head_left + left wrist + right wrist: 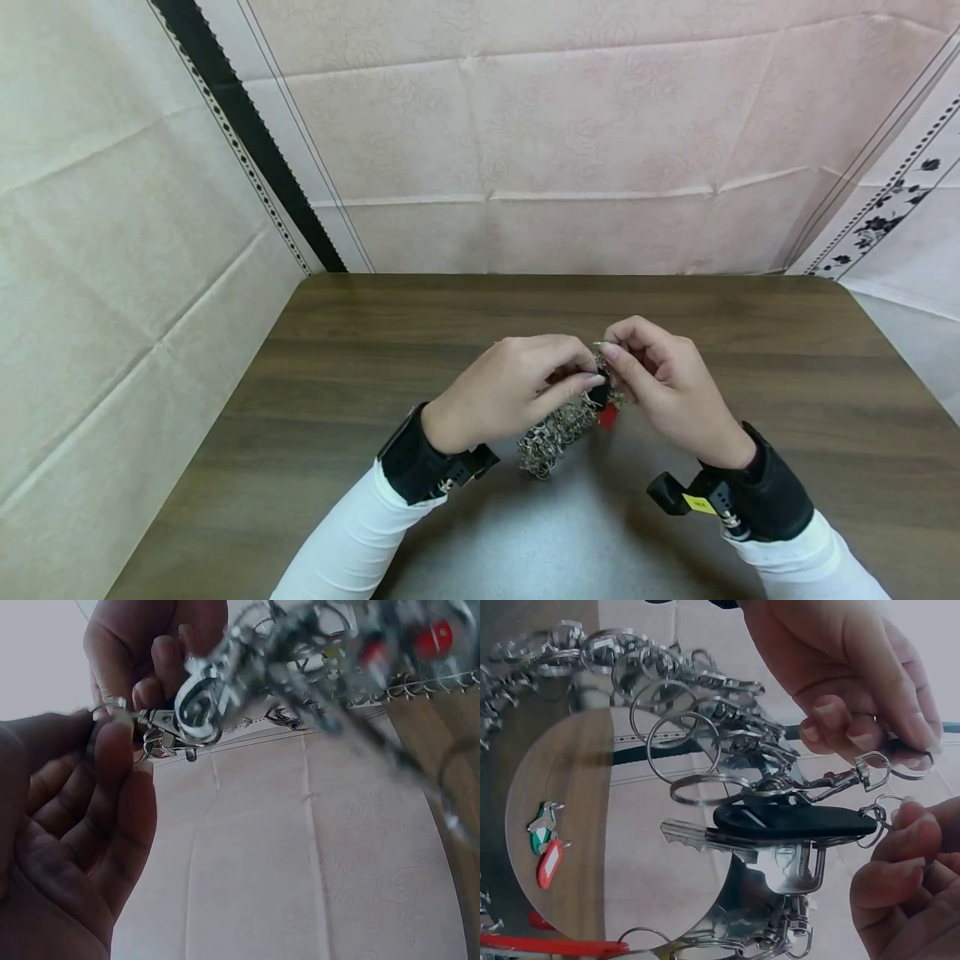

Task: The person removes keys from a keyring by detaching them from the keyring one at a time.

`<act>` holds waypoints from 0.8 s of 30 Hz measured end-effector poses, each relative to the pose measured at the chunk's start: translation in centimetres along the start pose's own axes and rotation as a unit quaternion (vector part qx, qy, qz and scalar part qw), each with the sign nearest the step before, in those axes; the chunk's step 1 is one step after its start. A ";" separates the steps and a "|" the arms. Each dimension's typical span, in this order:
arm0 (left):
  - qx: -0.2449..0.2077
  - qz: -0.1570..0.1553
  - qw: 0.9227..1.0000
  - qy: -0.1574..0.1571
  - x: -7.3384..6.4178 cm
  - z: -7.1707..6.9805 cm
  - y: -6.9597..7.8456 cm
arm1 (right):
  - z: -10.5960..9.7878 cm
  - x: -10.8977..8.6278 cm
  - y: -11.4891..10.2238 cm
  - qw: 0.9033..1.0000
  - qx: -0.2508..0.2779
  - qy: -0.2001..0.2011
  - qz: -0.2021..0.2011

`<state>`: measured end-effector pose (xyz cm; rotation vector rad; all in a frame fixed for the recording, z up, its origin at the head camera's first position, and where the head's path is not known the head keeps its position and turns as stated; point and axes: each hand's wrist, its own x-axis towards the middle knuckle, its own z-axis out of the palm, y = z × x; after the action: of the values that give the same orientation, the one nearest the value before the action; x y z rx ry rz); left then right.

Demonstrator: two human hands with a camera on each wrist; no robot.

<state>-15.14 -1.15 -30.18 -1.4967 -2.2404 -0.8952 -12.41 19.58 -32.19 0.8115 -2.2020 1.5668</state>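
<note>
A dense bunch of silver split rings and swivel clasps (555,433) lies under both hands over the table. My left hand (517,387) pinches a split ring (913,774) at the end of a swivel clasp (840,782). Close beside it, my right hand (667,383) pinches a small ring (889,801) with thumb and finger. From that ring extend a black oval fob (795,823) and a silver key (686,834). A small shiny metal block (787,868) is just below the fob. A red tag (607,417) shows beside the bunch in the head view.
The wooden table (360,400) runs back to pale cloth walls (600,150). In the right wrist view, a green tag (540,838) and a red tag (549,864) with keys show through the round opening. Black wrist straps (416,458) sit over the white sleeves (360,533).
</note>
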 end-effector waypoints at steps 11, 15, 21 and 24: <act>-0.009 -0.025 0.996 -0.080 -0.1 0.3 0.0 | 0.0 0.0 -0.1 1.000 -0.014 0.014 -0.009; 0.016 -0.024 0.999 -0.042 -0.1 0.2 -0.2 | 0.0 0.0 -0.1 1.000 -0.005 0.016 -0.015; 0.012 -0.062 0.998 0.022 -0.1 -0.1 -0.8 | 0.2 0.0 -0.3 0.999 0.010 0.025 -0.027; -0.004 -0.076 0.997 0.022 0.0 -0.1 -1.0 | 0.3 -0.1 -0.3 0.999 0.011 0.028 -0.030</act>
<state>-16.02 -1.50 -30.46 -1.3113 -2.3464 -0.9713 -12.10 19.27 -32.08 0.8232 -2.1050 1.5685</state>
